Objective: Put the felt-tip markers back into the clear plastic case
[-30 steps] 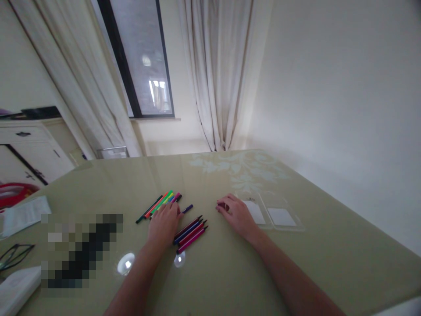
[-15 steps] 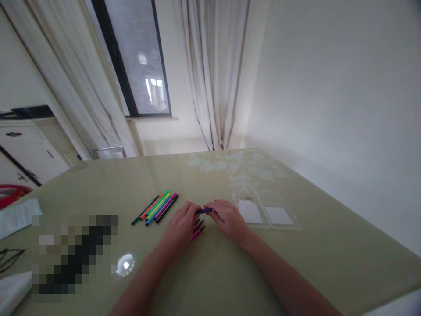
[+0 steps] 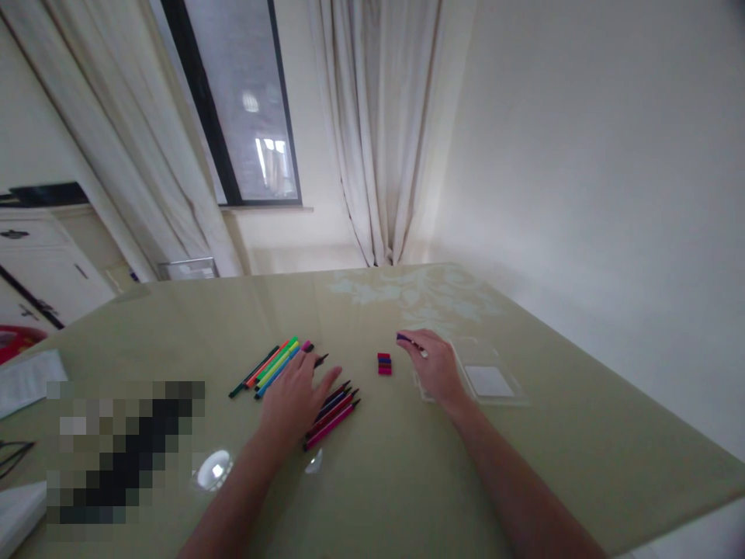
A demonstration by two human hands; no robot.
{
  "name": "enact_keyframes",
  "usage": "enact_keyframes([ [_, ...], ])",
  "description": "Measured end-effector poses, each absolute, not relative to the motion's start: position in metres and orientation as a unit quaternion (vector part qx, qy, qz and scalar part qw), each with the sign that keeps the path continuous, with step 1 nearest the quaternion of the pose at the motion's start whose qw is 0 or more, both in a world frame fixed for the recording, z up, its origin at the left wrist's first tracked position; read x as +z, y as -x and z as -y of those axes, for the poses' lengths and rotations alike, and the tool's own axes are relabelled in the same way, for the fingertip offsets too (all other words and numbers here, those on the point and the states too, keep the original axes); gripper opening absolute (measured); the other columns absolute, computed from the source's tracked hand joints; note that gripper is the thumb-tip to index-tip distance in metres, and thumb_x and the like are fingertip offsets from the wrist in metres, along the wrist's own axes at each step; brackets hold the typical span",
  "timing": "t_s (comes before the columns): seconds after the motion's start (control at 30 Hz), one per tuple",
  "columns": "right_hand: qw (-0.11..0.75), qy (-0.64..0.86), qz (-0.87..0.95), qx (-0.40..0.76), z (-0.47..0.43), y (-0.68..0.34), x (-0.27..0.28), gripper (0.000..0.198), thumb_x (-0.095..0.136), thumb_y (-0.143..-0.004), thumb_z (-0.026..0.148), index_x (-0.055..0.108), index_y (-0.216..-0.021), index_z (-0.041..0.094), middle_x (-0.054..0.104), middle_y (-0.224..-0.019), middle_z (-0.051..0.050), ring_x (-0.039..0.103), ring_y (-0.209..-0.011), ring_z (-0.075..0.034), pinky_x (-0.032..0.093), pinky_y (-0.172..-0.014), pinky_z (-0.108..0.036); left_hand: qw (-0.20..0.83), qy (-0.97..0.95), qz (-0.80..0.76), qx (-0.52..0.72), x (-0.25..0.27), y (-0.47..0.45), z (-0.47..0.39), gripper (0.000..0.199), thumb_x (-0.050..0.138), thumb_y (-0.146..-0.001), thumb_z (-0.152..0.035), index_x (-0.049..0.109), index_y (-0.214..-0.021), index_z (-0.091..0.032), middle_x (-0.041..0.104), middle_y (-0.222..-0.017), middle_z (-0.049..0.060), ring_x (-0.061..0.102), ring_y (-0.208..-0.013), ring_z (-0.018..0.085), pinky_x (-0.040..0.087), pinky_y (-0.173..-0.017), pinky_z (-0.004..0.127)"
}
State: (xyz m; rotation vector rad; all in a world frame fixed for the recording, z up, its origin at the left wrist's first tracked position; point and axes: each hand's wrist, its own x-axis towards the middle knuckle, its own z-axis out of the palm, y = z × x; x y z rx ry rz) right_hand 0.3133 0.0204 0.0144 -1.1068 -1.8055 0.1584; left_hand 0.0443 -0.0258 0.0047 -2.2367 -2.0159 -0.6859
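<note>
My left hand (image 3: 296, 392) is over the left side of the table, its thumb held apart. Past its fingers pokes the dark tip of an uncapped felt-tip pen (image 3: 321, 360); the barrel is hidden under the hand. Just below the thumb lie several uncapped felt-tip pens (image 3: 334, 423) in magenta, red and dark blue, tips toward the upper right. My right hand (image 3: 434, 365) pinches a small purple pen cap (image 3: 403, 338) in its fingertips. Left of this hand, several loose caps (image 3: 384, 364) in red, blue and magenta sit in a short stack-like row.
Capped felt-tip pens (image 3: 273, 366) lie side by side beyond my left hand. A clear plastic case (image 3: 515, 392) with white card is partly under my right hand. A small clear scrap (image 3: 314, 463) lies in front. At left are a white cloth (image 3: 32, 380) and a blurred-out patch.
My hands have come apart: the dark pen's cap is off and has moved right and away in my right hand. My left hand has shifted left, uncovering the caps and uncapped pens.
</note>
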Motion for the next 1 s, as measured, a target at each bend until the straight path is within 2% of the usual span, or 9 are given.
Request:
enact_keyframes([
  [0.07, 0.480, 0.481, 0.731, 0.064, -0.024, -0.316, 0.013, 0.021, 0.061, -0.099, 0.030, 0.079, -0.105, 0.022, 0.071, -0.094, -0.008, 0.068, -0.085, -0.020, 0.055, -0.079, -0.033, 0.039, 0.731, 0.643, -0.225, -0.004, -0.036, 0.020, 0.031, 0.044, -0.103, -0.044, 0.063, -0.112, -0.021, 0.065, -0.125, 0.013, 0.061, -0.120, 0.029, 0.049, -0.103, 0.042],
  [0.23, 0.407, 0.496, 0.765, 0.056, -0.025, -0.305, 0.000, 0.022, 0.057, -0.097, 0.018, 0.078, -0.105, 0.020, 0.063, -0.096, -0.008, 0.064, -0.085, -0.020, 0.053, -0.082, -0.033, -0.006, 0.731, 0.648, -0.213, -0.018, -0.027, 0.014, 0.027, 0.042, -0.102, -0.030, 0.061, -0.113, -0.015, 0.063, -0.119, 0.015, 0.063, -0.114, 0.029, 0.049, -0.103, 0.044],
  [0.43, 0.346, 0.523, 0.777, 0.056, -0.029, -0.303, -0.009, 0.026, 0.053, -0.096, 0.012, 0.076, -0.106, 0.019, 0.064, -0.101, -0.008, 0.064, -0.091, -0.020, 0.052, -0.086, -0.033, -0.049, 0.746, 0.632, -0.204, -0.015, -0.028, 0.014, 0.021, 0.044, -0.101, -0.029, 0.062, -0.105, -0.017, 0.063, -0.113, 0.012, 0.061, -0.112, 0.028, 0.047, -0.102, 0.042],
  [0.63, 0.326, 0.533, 0.779, 0.050, -0.029, -0.303, -0.001, 0.020, 0.058, -0.095, 0.014, 0.075, -0.105, 0.018, 0.074, -0.104, -0.009, 0.064, -0.102, -0.023, 0.048, -0.095, -0.035, -0.085, 0.748, 0.629, -0.194, -0.007, -0.029, 0.015, 0.021, 0.043, -0.100, -0.026, 0.063, -0.096, -0.019, 0.064, -0.107, 0.011, 0.061, -0.107, 0.027, 0.048, -0.096, 0.041],
  [0.77, 0.310, 0.547, 0.776, 0.053, -0.032, -0.300, 0.007, 0.021, 0.056, -0.096, 0.015, 0.076, -0.100, 0.019, 0.076, -0.102, -0.007, 0.067, -0.098, -0.021, 0.048, -0.090, -0.032, -0.119, 0.744, 0.625, -0.206, -0.002, -0.032, 0.015, 0.018, 0.048, -0.097, -0.024, 0.064, -0.092, -0.018, 0.068, -0.102, 0.010, 0.063, -0.102, 0.026, 0.048, -0.091, 0.038],
  [0.9, 0.253, 0.574, 0.777, 0.052, -0.044, -0.296, 0.010, 0.025, 0.054, -0.095, 0.013, 0.077, -0.099, 0.020, 0.078, -0.099, -0.008, 0.070, -0.091, -0.021, 0.050, -0.082, -0.031, -0.134, 0.749, 0.611, -0.218, -0.002, -0.032, 0.014, 0.022, 0.047, -0.098, -0.025, 0.066, -0.089, -0.019, 0.071, -0.094, 0.007, 0.066, -0.093, 0.023, 0.050, -0.086, 0.035],
  [1.0, 0.223, 0.585, 0.778, 0.053, -0.054, -0.292, 0.008, 0.025, 0.055, -0.094, 0.013, 0.078, -0.094, 0.020, 0.079, -0.095, -0.009, 0.071, -0.087, -0.021, 0.050, -0.078, -0.030, -0.121, 0.735, 0.624, -0.236, -0.004, -0.025, 0.010, 0.024, 0.044, -0.099, -0.025, 0.067, -0.094, -0.020, 0.072, -0.098, 0.007, 0.067, -0.095, 0.023, 0.051, -0.087, 0.036],
])
